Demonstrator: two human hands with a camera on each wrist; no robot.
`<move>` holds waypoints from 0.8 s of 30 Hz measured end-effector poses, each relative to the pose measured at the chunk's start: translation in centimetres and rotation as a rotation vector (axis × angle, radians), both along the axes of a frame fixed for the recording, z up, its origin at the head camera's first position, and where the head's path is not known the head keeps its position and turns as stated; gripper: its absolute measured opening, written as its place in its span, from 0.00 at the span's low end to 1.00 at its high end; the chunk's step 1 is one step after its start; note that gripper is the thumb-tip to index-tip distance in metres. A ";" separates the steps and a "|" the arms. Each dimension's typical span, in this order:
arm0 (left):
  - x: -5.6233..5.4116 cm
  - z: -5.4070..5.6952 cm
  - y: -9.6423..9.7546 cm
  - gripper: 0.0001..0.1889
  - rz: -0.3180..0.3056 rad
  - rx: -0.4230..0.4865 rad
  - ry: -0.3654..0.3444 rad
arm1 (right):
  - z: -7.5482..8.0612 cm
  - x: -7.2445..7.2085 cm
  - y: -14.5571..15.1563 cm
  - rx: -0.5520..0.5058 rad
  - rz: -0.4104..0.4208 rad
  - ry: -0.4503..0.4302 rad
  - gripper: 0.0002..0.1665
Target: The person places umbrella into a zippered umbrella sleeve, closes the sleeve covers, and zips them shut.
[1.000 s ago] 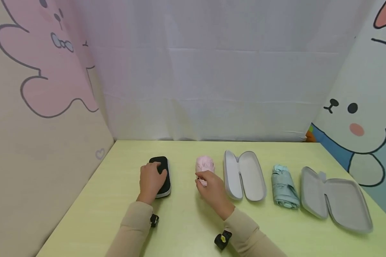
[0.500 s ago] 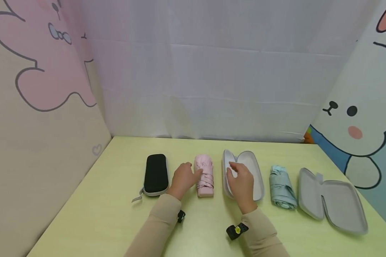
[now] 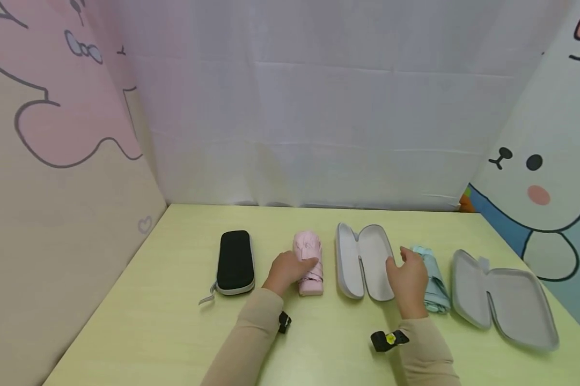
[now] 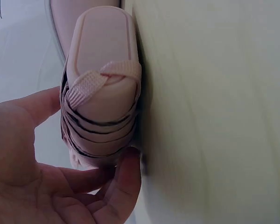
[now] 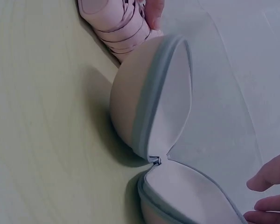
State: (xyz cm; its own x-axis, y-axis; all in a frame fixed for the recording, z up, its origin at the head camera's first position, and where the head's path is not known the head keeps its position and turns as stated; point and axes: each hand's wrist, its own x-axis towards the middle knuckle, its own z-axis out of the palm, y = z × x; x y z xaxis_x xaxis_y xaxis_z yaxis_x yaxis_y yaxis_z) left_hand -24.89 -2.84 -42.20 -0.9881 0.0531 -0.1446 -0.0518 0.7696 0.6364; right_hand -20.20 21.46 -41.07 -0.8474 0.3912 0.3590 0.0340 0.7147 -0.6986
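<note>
Narrow lane between pink umbrella (image 3: 307,245) and open white case (image 3: 375,254)

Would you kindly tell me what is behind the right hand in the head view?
Chiefly the green umbrella: its far end and right side show past the right hand, while the hand covers much of its left side.
</note>
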 end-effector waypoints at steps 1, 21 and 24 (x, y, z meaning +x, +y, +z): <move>0.0 0.0 0.0 0.29 0.002 0.013 -0.002 | -0.1 0.0 0.1 0.001 0.002 -0.015 0.24; -0.3 -0.8 0.5 0.29 0.111 0.241 -0.035 | -1.3 0.5 1.5 -0.081 0.054 -0.223 0.19; -0.3 -1.0 0.4 0.28 0.118 0.282 -0.039 | -1.4 0.4 1.5 -0.081 0.047 -0.220 0.19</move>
State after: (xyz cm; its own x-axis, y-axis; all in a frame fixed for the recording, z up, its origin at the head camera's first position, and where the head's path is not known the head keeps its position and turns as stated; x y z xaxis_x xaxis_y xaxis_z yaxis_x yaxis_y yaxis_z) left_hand -25.22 -2.43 -43.15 -0.9837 -0.0185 -0.1787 -0.1592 0.5504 0.8196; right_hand -19.80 22.91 -42.45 -0.9197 0.3695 0.1330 0.1597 0.6614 -0.7329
